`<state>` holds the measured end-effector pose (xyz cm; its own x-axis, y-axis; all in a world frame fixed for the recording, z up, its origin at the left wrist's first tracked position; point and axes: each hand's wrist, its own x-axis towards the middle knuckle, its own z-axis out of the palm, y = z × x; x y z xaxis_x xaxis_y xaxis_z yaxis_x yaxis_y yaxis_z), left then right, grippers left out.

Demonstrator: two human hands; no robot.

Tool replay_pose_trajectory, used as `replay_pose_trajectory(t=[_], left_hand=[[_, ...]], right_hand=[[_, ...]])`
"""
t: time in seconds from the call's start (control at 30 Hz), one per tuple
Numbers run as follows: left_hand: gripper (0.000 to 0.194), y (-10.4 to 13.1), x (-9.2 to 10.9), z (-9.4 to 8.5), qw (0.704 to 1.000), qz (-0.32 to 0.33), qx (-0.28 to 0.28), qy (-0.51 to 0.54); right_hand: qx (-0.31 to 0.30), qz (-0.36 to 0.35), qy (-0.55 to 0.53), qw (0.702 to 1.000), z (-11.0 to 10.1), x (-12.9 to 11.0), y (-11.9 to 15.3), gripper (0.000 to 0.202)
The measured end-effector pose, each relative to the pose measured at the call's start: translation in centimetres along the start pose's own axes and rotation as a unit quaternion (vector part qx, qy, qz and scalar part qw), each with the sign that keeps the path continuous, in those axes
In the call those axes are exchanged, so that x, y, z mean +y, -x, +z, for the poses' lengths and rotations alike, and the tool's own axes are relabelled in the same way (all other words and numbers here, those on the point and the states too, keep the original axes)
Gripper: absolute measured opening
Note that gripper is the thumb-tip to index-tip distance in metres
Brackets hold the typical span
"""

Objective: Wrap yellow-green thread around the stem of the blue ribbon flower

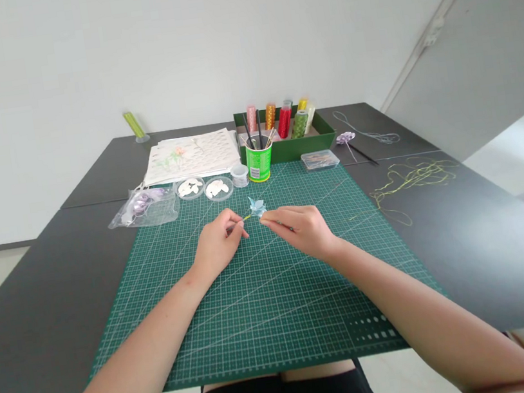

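Observation:
A small pale blue flower on a thin yellow-green stem is held above the green cutting mat. My left hand is closed, thumb and fingers pinching the stem at the flower's left. From the right, my right hand has its fingertips pressed together on the flower's lower petals. The exact spot where those fingertips meet the petals is too small to make out.
Behind the mat's middle stand a green can of tools and a green box of coloured tubes. Petal dishes, a plastic bag and papers lie left; yellow-green thread and a purple flower right.

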<state>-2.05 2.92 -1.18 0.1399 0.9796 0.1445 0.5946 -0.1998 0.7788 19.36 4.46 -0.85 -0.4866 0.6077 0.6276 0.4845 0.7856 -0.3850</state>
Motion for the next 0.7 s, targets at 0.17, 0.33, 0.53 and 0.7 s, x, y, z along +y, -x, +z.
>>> replay_pose_trajectory(t=[0.17,0.33,0.53,0.7], left_hand=[[0.011,0.6,0.9,0.2,0.996,0.020,-0.085,-0.018],[0.011,0.9,1.3,0.4,0.986,0.026,-0.160,0.025],[0.013,1.2,1.7,0.4,0.970,0.028,-0.232,0.067],[0.012,1.3,1.9,0.2,0.964,0.034,-0.249,0.092]], right_hand=[[0.021,-0.015,0.014,1.000,-0.6,0.1,-0.3,0.029],[0.033,-0.008,0.000,0.999,-1.0,0.3,-0.6,0.027],[0.039,0.000,-0.039,0.998,-0.7,1.2,-0.7,0.020],[0.025,0.016,-0.044,0.999,-0.2,2.1,-0.5,0.018]])
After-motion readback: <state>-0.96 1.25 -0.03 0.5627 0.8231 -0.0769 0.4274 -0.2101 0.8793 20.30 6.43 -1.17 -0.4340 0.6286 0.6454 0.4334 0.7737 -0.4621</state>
